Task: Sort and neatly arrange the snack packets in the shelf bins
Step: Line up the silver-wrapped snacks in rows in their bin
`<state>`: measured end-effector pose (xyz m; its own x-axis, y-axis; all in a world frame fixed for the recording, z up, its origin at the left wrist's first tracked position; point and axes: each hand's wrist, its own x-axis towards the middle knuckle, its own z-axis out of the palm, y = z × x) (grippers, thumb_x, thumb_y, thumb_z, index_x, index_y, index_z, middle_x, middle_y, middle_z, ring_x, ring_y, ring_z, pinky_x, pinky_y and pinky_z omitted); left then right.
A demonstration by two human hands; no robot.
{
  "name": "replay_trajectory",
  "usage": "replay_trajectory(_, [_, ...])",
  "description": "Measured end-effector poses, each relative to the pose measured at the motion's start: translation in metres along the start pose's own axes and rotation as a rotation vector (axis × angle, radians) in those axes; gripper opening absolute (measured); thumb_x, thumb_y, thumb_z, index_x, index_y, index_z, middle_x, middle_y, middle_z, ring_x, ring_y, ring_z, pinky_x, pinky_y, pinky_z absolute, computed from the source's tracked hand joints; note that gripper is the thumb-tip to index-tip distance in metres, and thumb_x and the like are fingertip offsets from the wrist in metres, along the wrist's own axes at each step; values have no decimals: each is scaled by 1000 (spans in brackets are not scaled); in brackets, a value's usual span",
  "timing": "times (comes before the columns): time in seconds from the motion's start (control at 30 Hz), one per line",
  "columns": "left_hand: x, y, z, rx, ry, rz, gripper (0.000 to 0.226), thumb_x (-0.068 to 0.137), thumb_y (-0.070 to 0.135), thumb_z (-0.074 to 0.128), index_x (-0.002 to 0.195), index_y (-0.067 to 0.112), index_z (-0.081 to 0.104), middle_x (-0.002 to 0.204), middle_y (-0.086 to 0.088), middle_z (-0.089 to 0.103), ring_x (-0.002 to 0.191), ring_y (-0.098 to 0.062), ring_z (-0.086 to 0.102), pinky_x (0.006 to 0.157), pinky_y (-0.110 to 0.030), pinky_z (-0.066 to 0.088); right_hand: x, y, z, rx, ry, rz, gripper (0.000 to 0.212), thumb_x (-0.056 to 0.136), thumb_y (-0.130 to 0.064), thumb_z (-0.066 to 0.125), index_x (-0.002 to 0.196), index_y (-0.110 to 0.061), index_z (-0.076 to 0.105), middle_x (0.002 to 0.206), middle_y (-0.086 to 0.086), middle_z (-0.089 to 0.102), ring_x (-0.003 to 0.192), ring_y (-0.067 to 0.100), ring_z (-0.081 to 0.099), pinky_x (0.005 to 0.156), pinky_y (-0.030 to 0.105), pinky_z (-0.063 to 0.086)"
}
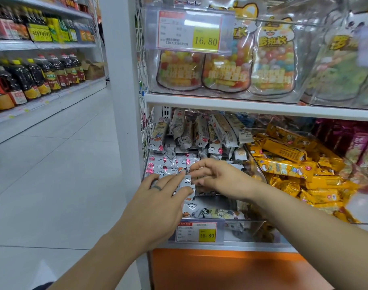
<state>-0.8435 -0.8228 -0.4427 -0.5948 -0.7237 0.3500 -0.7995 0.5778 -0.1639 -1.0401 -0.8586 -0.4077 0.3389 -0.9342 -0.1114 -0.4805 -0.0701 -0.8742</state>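
Head view, close, forward-down onto the shelf bin (252,223).

silver packets (166,167) with white clouds and red bits, yellow-orange packets (283,150) next door, pink packets (357,143) far right

Shop: price tags (206,40), stocked shelves (241,103).

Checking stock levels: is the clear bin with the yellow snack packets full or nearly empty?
Full: yellow snack packets lie heaped to the clear bin's front wall.
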Motion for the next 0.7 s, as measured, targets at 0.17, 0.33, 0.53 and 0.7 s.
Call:
replay_trajectory(0.17, [-1, -1, 2, 11, -5, 8, 41, 86, 31, 34, 113, 27, 64, 131, -3, 58, 106, -18, 62, 93, -41, 35, -19, -12, -9, -808, -14, 36, 26, 90, -21, 59, 115, -15, 58, 104, 0, 66, 94, 12, 61, 78, 25, 50])
replay_trajectory(0.33, [-1, -1, 2, 12, -9, 20, 41, 87, 31, 33, 112, 25, 65, 128, -2, 61, 105, -19, 63, 93, -40, 32, -36, -19, -3, -1325, -204, 196, 22, 86, -28, 62, 94, -7, 61, 89, 7, 57, 77, 23, 50, 50, 25, 33])
replay_trajectory(0.53, [-2, -2, 2, 13, -18, 27, 42, 88, 32, 32, 114, 26, 65, 129, -2, 60, 106, -19, 62, 95, -40, 32, -38, -22, 1, -1328, -183, 152, 20, 87, -28, 56, 74, -13, 53, 77, 2, 52, 82, 23, 51, 80, 34, 44])
replay_trajectory(0.7, [-3, -2, 2, 11, -6, 24, 41, 88, 31, 32, 115, 26, 63, 129, -1, 59, 107, -20, 61, 95, -39, 32, -43, -30, -20, -1091, 90, 47, 40, 83, -42, 60, 119, -26, 58, 114, -3, 55, 96, 14, 55, 82, 30, 50])
